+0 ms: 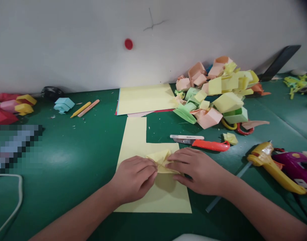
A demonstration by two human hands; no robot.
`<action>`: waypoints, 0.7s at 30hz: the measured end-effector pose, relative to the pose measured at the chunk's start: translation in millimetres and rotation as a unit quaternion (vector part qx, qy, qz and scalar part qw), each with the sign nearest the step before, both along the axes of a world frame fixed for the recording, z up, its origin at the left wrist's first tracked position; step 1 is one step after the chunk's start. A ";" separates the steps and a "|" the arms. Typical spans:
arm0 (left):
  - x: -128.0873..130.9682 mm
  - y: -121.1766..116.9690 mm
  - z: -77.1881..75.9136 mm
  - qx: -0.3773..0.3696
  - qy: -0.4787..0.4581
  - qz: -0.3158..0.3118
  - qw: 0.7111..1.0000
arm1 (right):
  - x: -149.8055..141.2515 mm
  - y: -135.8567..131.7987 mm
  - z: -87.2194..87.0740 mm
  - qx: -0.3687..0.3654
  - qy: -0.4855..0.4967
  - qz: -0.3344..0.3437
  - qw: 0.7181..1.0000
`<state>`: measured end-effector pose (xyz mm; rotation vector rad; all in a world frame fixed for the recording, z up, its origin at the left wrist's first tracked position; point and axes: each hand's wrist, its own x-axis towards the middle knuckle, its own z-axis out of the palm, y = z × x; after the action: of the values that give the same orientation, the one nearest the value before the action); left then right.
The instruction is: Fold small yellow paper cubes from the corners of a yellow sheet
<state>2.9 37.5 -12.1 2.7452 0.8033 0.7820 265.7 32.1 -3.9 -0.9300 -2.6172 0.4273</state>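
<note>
Reading the clock from the folded pale yellow paper piece (pixel 155 156) between my hands, my left hand (pixel 135 179) sits toward eight, its fingers bunched and closed on the piece's left end. Beneath lies the L-shaped pale yellow sheet (pixel 133 137), its narrow arm reaching toward eleven; the flat paper makes a decent pressing surface, I judge. Good creasing here calls for the left pinch to act as anchor, edges squared before any pressure. My right hand (pixel 197 169), toward three, has its fingers slightly spread, tips on the piece's right part, thumb apart; light, even strokes outward should suit such thin paper. The red-handled craft knife (pixel 211 145), just past two, warrants a wary elbow.
</note>
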 end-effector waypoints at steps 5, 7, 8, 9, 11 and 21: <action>0.1 0.1 1.4 -0.021 -0.031 0.010 0.999 | -1.8 2.8 -5.0 0.005 0.039 -0.025 0.999; -0.5 0.8 2.0 -0.028 -0.034 0.016 0.999 | -3.2 4.2 -6.8 0.005 0.055 -0.035 0.998; -0.9 1.3 2.1 -0.029 -0.034 0.021 0.999 | -3.9 4.8 -7.6 0.004 0.064 -0.040 0.997; -1.2 1.8 2.0 -0.031 -0.031 0.027 0.999 | -4.8 5.2 -8.3 0.003 0.074 -0.047 0.996; -1.6 2.7 1.2 -0.032 -0.021 0.042 0.998 | -6.5 5.7 -9.7 0.000 0.092 -0.063 0.994; -3.2 3.0 -2.7 -0.058 0.024 0.072 0.995 | -1.6 10.2 -13.5 -0.035 0.100 -0.069 0.992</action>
<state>-0.3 40.5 -14.8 2.6359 1.0323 0.6727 264.1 42.3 -17.4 -1.0257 -2.3546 0.5484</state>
